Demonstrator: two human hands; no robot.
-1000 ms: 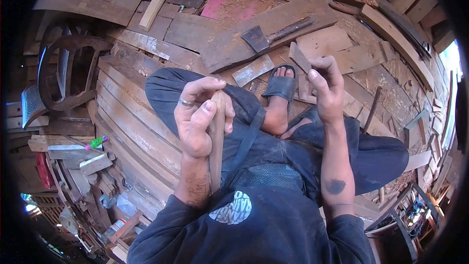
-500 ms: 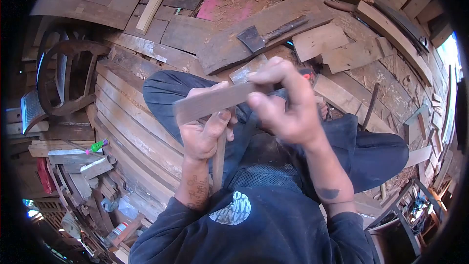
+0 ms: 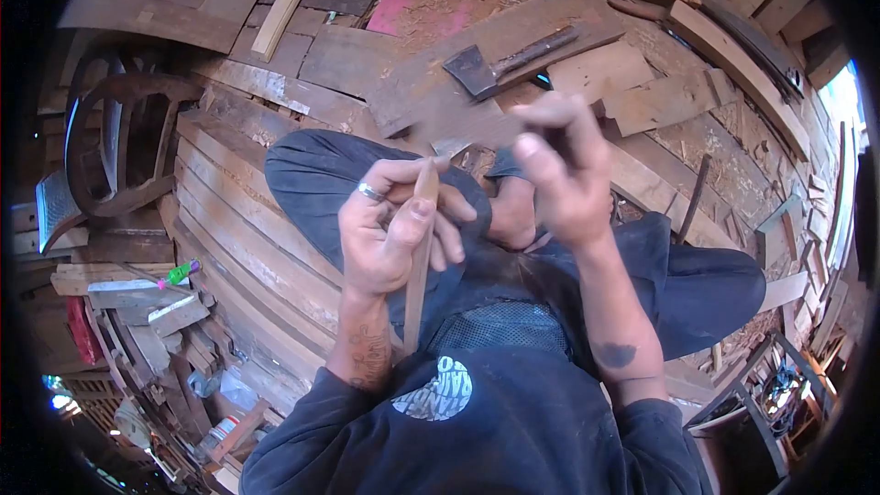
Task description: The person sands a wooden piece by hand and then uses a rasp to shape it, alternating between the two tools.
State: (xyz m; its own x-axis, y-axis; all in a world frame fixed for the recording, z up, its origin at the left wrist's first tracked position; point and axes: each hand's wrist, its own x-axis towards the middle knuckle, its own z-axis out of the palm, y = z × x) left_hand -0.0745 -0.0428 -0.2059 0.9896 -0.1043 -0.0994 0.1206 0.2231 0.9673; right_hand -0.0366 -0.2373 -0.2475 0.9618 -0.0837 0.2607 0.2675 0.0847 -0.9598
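My left hand (image 3: pixel 390 229), with a ring on one finger, pinches a slim, pointed wooden stick (image 3: pixel 420 266) between thumb and fingers. The stick stands roughly lengthwise, its tip at the fingertips and its lower end close to my shirt. To the right and slightly higher, my right hand (image 3: pixel 573 170) grips one end of a flat brown wooden piece (image 3: pixel 472 126). That piece is smeared by motion, and its far end reaches above the stick's tip. Whether the two touch cannot be made out.
A hatchet (image 3: pixel 472 71) lies on a wide plank (image 3: pixel 403 101) ahead. Stacked boards (image 3: pixel 257 229) run along the left, near a curved wooden frame (image 3: pixel 137 87). Offcuts and shavings cover the floor at right. My bent legs (image 3: pixel 706 284) and bare foot (image 3: pixel 511 211) lie below my hands.
The flat wooden piece has moved up and right with my right hand, off my left hand. That uncovers the stick's tip and my left fingers. My left hand keeps its hold.
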